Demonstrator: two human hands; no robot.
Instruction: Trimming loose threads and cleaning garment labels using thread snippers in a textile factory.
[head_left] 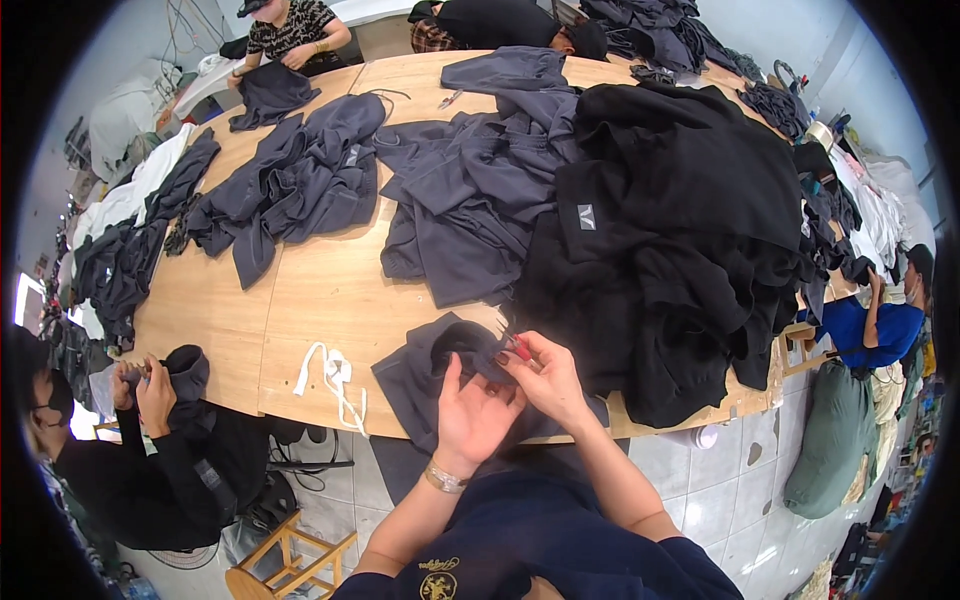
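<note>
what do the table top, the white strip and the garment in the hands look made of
Table top: pale wood or plywood by its grain and seams, matte. White strip: soft woven tape or cord, lying limp and looped. Garment: dark grey knit fabric, matte and creased; exact fibre unclear.

Even, diffuse overhead light fills the workroom, bright across the pale wooden table (pixel 300 300) beyond the hands and leaving only soft, short shadows beneath the garments. The black pile (pixel 680 250) just right of the grip swallows detail, its folds barely readable. A bright panel glares at the far left edge. Fisheye distortion bows the table's edges, and a dark vignette rings the frame. Focus softens slightly toward the rim.
</note>
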